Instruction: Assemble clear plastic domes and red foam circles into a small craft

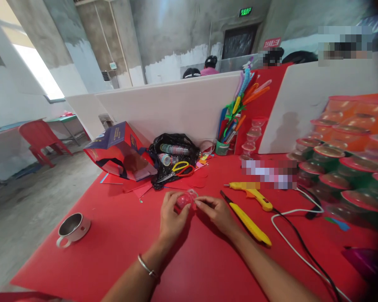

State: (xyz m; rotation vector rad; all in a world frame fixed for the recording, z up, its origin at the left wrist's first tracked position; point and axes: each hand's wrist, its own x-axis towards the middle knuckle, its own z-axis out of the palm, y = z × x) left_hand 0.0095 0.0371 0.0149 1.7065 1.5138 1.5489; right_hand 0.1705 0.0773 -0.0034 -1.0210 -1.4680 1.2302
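Near the middle of the red table, my left hand [173, 214] is closed round a small clear plastic cup [185, 200], through which the red shows. My right hand [214, 212] pinches the right edge of the same cup between thumb and fingertips. Whether a smaller piece sits in that pinch is too small to tell. Just right of my right hand lies a yellow utility knife [250, 224], with a yellow hot glue gun [250, 193] behind it. Yellow-and-red scissors [180, 170] rest beyond my hands, against a black plastic bag [173, 140].
A mug [74, 228] stands at the left. Behind are a red-and-blue box [122, 151] and a green pot [222, 147] of tools and pipe cleaners. Stacked plastic cups [349, 167] fill the right side. A white cable [297, 247] and a black cord [294, 230] cross the right front.
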